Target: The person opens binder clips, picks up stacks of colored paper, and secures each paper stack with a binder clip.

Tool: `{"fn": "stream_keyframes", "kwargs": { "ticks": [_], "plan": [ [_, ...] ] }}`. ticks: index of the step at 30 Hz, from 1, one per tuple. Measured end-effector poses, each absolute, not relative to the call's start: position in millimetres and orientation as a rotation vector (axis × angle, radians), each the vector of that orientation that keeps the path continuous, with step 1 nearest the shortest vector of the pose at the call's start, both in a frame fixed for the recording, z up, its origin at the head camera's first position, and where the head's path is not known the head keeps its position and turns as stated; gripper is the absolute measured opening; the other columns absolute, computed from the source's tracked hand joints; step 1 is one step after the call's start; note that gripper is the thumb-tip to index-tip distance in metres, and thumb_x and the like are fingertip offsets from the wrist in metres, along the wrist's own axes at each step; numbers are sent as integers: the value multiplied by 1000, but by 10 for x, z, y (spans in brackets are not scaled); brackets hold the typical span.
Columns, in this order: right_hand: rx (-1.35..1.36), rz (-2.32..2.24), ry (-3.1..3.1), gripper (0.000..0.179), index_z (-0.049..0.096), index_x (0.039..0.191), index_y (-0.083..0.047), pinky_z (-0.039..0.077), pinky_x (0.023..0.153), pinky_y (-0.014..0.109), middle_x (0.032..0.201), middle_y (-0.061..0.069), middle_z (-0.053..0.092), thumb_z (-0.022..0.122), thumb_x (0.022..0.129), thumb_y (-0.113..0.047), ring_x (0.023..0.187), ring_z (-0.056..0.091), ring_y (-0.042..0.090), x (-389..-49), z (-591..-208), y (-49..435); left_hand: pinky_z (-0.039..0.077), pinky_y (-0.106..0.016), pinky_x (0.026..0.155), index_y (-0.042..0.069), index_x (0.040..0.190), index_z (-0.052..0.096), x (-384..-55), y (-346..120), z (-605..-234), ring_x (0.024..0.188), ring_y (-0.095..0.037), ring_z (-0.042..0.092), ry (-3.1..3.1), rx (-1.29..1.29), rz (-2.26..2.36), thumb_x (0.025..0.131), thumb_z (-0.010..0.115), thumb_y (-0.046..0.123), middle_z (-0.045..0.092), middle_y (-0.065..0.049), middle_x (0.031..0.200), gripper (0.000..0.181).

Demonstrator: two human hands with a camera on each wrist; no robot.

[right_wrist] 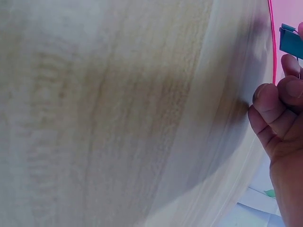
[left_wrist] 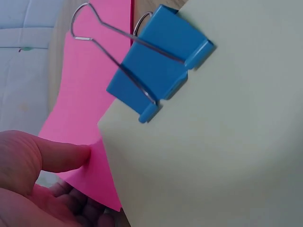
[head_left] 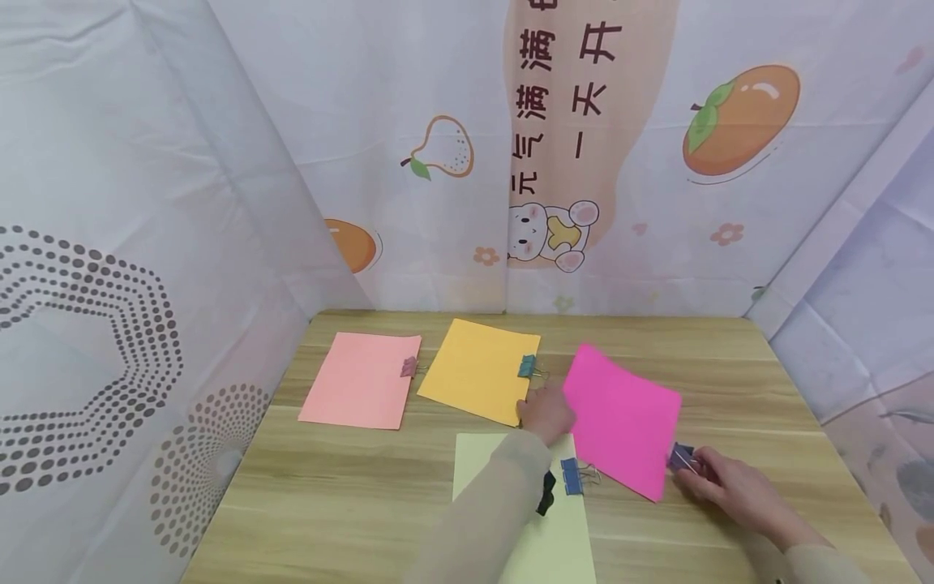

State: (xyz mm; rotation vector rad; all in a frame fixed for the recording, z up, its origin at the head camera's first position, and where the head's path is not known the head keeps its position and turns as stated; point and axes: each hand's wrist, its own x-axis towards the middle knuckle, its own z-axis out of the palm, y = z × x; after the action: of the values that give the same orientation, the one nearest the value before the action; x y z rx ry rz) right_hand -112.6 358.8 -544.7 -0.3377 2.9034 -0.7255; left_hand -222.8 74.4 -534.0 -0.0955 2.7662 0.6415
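Observation:
A stack of bright pink paper lies aslant on the table. My left hand pinches its left corner, with the thumb on top and the other fingers underneath. At the right edge of the pink paper, my right hand grips the wire handles of a dark blue binder clip. In the right wrist view this clip looks teal and is partly cut off by the frame edge. Pale yellow-green paper lies below my left forearm, with a blue binder clip on its right edge.
Orange-yellow paper with a teal binder clip lies beyond my left hand. Salmon-pink paper with a mauve clip is at the far left. Printed curtains enclose the wooden table at the back and sides.

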Motion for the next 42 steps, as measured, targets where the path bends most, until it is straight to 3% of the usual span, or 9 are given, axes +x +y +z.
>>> {"fn": "stream_keyframes", "kwargs": {
  "ticks": [3,7,9,23,33,42],
  "plan": [
    [-329,-737,2899,22,55,90,-18,35,54,23,70,-11,48,68,98,-33,61,40,0,-1124,-5434,3583,45,-47,90,12,103,69,-2234,679,-5270,90,-25,61,2714,-81,770,93,62,14,68,-3,99,13],
    [-334,-727,2908,21,55,91,-18,35,53,24,70,-10,49,67,99,-33,60,40,1,-1128,-5422,3593,49,-38,77,7,103,70,-2227,582,-5195,77,-20,56,2602,-83,1048,92,60,5,67,-3,92,14],
    [-353,-711,2926,20,55,91,-17,35,53,25,70,-10,49,66,100,-32,60,40,1,-1130,-5416,3600,51,-34,71,5,106,70,-2235,547,-5209,76,-18,55,2552,-66,1166,93,59,2,67,-4,93,18],
    [-432,-690,2997,20,54,88,-20,35,52,24,66,-13,48,67,99,-29,58,40,0,-1164,-5322,3576,52,-26,70,3,105,67,-2322,276,-5236,83,-12,59,2500,71,1505,90,75,4,67,-4,93,16],
    [-498,-687,3024,18,55,86,-21,39,54,26,70,-14,51,67,99,-26,61,43,-1,-1224,-5210,3533,55,-28,71,0,113,65,-2302,64,-5183,83,-15,60,2303,-5,1805,96,69,4,65,-7,99,19],
    [-585,-635,3121,19,55,85,-22,39,52,28,68,-13,51,70,97,-24,59,43,0,-1316,-5152,3521,57,-29,71,4,111,63,-2258,-45,-5194,82,-17,62,2179,1,1897,98,68,8,63,-8,101,15]
  ]
}}
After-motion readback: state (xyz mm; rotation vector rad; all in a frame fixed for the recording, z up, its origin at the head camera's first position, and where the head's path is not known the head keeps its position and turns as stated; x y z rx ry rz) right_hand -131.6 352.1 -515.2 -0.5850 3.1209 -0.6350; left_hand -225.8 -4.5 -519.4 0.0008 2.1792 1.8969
